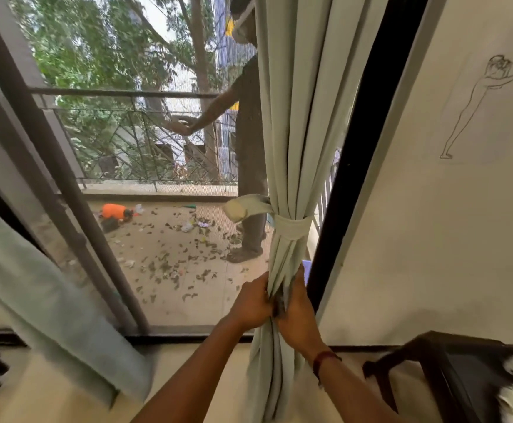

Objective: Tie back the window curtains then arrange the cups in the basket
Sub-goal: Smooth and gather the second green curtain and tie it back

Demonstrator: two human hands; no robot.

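- Fingers [262,289] of the left hand [253,305] are curled tight round the gathered right curtain [291,117]. The right hand [298,319] clamps the same bundle from the other side, and the two hands touch.
- Head view, the hold: both hands grip just below the tie-back band [291,228], probably to pull the folds down and even them under the wrap.
- Head view, the band: it circles the curtain at its narrowest point, cinching the cloth into one column beside the dark window frame [368,148]. Its loose end [243,207] sticks out to the left, so the fastening may not be finished.
- Head view, the other side: the left curtain [50,300] hangs loose across the lower left corner with no band visible on it. By my judgement it is yet to be tied.
- Head view, the rest: neither cups nor basket are in view. A dark table [450,355] shows at the lower right and a line drawing [481,102] on the wall. Another person [249,132] stands on the balcony outside.
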